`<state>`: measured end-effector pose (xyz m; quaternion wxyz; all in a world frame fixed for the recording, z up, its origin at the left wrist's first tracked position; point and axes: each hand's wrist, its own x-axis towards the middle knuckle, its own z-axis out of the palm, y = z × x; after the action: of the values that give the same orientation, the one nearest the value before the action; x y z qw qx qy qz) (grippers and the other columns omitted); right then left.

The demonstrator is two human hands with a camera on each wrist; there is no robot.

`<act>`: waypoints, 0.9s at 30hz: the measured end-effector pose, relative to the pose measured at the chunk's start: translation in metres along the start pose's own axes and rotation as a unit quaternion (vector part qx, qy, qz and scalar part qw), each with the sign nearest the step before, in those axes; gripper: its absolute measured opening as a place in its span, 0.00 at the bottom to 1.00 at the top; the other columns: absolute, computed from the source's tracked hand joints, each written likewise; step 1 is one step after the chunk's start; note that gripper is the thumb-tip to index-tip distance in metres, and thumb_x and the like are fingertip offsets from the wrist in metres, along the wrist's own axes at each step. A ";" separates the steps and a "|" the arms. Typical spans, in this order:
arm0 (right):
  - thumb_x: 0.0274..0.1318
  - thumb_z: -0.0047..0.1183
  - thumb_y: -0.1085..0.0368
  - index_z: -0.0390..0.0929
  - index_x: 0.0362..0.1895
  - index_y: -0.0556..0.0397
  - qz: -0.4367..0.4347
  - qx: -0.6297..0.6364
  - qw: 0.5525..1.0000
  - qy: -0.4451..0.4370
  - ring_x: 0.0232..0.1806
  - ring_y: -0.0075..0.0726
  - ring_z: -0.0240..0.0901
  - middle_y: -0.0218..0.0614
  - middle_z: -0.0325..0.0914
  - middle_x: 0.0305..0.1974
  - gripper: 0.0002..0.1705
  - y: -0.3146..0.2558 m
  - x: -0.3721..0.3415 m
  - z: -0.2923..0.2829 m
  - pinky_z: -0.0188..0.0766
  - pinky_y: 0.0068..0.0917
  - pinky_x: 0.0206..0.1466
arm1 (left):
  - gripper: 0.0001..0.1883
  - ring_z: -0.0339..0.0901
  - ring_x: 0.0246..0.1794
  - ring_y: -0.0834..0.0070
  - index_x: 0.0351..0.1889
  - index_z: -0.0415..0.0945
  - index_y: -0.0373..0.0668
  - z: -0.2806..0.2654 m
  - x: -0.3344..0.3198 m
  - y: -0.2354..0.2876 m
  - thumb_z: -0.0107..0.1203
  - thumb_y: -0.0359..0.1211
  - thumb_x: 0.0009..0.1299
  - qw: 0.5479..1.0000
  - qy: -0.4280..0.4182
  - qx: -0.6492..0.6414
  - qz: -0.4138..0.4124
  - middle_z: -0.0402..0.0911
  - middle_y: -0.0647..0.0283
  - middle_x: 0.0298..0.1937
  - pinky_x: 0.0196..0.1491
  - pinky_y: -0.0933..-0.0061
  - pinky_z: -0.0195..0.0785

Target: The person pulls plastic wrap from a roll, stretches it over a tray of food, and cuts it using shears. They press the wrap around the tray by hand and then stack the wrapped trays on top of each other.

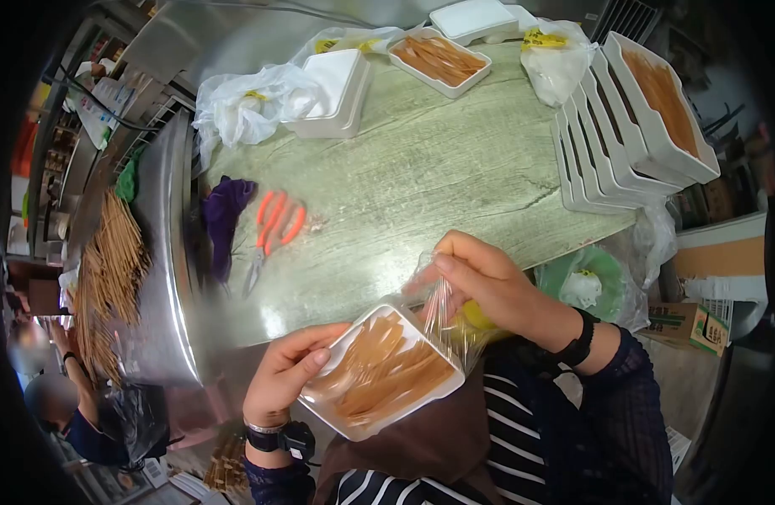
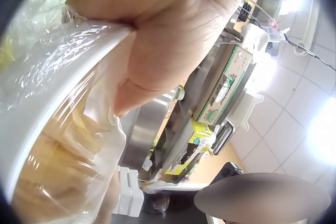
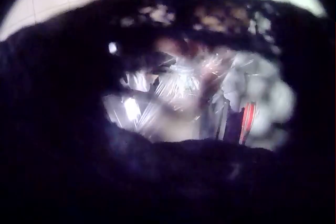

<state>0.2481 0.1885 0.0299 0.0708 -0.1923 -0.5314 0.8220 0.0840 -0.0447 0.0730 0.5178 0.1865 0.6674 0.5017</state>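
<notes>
My left hand grips the left side of a white tray filled with flat brown strips, thumb over its rim. Clear plastic film covers the tray. Above the tray's right corner, my right hand pinches the gathered end of a clear plastic bag and draws it up into folds. Something yellow shows by the right palm. In the left wrist view, my thumb side lies over the tray's rim and shiny film. Dark sleeve fabric blocks most of the right wrist view; crinkled plastic glints through a gap.
Orange-handled pliers and a purple cloth lie on the table's left. Stacked trays stand at its right edge, above a green basin. Another strip-filled tray sits behind. Thin sticks and another person are at left.
</notes>
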 end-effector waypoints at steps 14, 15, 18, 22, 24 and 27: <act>0.71 0.42 0.59 0.69 0.40 0.55 -0.042 -0.129 0.988 -0.069 0.35 0.21 0.69 0.28 0.72 0.29 0.12 0.060 0.022 0.027 0.67 0.24 0.39 | 0.22 0.74 0.54 0.77 0.62 0.70 0.33 -0.007 0.005 -0.014 0.54 0.33 0.72 0.996 -0.080 -0.033 -0.009 0.77 0.58 0.58 0.58 0.76 0.65; 0.70 0.42 0.59 0.70 0.40 0.55 -0.012 -0.068 0.992 -0.107 0.36 0.20 0.68 0.28 0.71 0.30 0.12 0.055 0.020 0.031 0.67 0.24 0.40 | 0.24 0.73 0.56 0.76 0.64 0.68 0.33 -0.010 0.006 -0.014 0.54 0.33 0.72 0.995 -0.096 -0.032 -0.013 0.75 0.57 0.61 0.59 0.75 0.64; 0.71 0.43 0.57 0.69 0.47 0.54 0.057 0.055 0.980 -0.183 0.47 0.20 0.68 0.30 0.73 0.46 0.13 0.065 0.016 0.034 0.68 0.24 0.51 | 0.37 0.65 0.68 0.64 0.73 0.52 0.36 0.002 0.010 -0.008 0.54 0.38 0.69 0.990 -0.106 -0.092 0.016 0.61 0.47 0.71 0.67 0.68 0.55; 0.70 0.45 0.57 0.68 0.56 0.55 -0.050 -0.036 0.967 -0.248 0.57 0.23 0.67 0.32 0.70 0.57 0.18 0.079 0.013 0.034 0.67 0.24 0.59 | 0.40 0.46 0.77 0.61 0.77 0.35 0.37 -0.019 0.028 -0.009 0.42 0.47 0.77 0.957 -0.268 0.025 0.105 0.44 0.51 0.78 0.73 0.65 0.41; 0.69 0.47 0.58 0.67 0.58 0.56 -0.024 -0.011 0.956 -0.291 0.59 0.25 0.67 0.33 0.70 0.58 0.20 0.067 0.015 0.039 0.67 0.26 0.60 | 0.39 0.42 0.78 0.61 0.77 0.35 0.37 -0.026 0.037 -0.005 0.38 0.50 0.78 0.929 -0.353 0.051 0.099 0.45 0.50 0.78 0.75 0.63 0.36; 0.67 0.50 0.57 0.69 0.57 0.56 -0.002 0.007 0.946 -0.326 0.52 0.28 0.73 0.34 0.76 0.50 0.21 0.080 0.019 0.045 0.71 0.27 0.54 | 0.39 0.41 0.78 0.63 0.76 0.36 0.36 -0.016 0.048 0.003 0.34 0.52 0.79 0.912 -0.388 0.059 0.118 0.45 0.51 0.78 0.75 0.63 0.35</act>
<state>0.2199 0.1224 -0.0300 -0.1032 0.0871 -0.5201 0.8434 0.0504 -0.0142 0.0504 0.6610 0.4741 0.4155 0.4070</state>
